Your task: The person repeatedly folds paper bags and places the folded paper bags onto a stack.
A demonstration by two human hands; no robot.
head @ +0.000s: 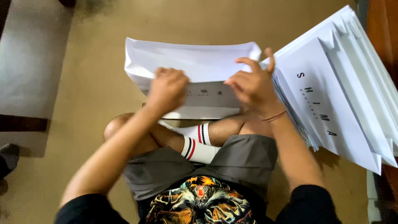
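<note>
Floor: tan, smooth floor [95,70] fills the view, and the person sits cross-legged on it, seen from above.
Left hand: the left hand [167,88] is curled down, knuckles up, fingers closed onto the near face of the white folded sheet [195,66], pressing just left of its middle.
Right hand: the right hand [253,83] is half open, thumb and first fingers pinching the sheet's right end, the other fingers lifted and spread above the edge.
Folded sheet: held over the knees between both hands, top flap bent over toward the person, a strip of small dark print showing below the fold between the hands.
Wrist: a thin orange band [273,116] circles the right wrist.
Legs: bare knees crossed right under the sheet, and a white sock with red and black stripes [198,143] pokes out between them.
Clothes: grey shorts [232,161], a black top with an orange and white graphic [199,201].
Stack: just beside the right hand, a fanned stack of white folded sheets [344,83] leans across the right side, dark lettering on the top one, its lower edges touching the right forearm area.
Left edge: a grey mat [29,54] lies well apart from the hands.
</note>
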